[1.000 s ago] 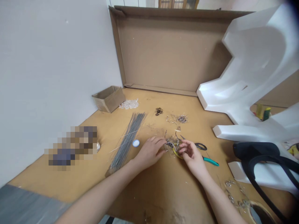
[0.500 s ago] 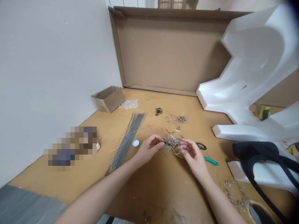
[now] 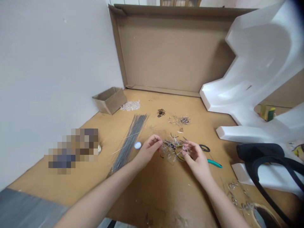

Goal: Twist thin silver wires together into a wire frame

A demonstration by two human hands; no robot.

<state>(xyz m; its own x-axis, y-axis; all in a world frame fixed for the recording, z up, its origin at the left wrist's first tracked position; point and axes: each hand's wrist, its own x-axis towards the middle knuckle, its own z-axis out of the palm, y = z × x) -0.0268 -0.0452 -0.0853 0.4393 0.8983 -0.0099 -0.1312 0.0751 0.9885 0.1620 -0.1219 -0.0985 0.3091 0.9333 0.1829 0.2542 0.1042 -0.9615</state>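
Between my hands lies a loose tangle of thin silvery wire (image 3: 172,155), with dark bits mixed in. My left hand (image 3: 149,148) is closed in a pinch at the left side of the tangle, thumb against forefinger, with wire at the fingertips. My right hand (image 3: 196,155) grips wire on the right side, a thin loop showing by its fingers. Beneath the tangle, partly hidden, is a tool with yellow handles. Scissors with a black handle (image 3: 204,148) and a tool with a teal handle (image 3: 215,163) lie just right of my right hand.
A bundle of straight grey wires (image 3: 131,139) and a white-blue round lid (image 3: 137,145) lie left. Farther back are a small cardboard box (image 3: 110,100), clear pieces (image 3: 130,105), black rings (image 3: 161,112) and another wire pile (image 3: 185,120). White foam (image 3: 237,133) and a black strap (image 3: 254,171) stand right.
My left hand has drawn slightly left and up, away from my right hand. The wire tangle sits lower and more spread out over the table.
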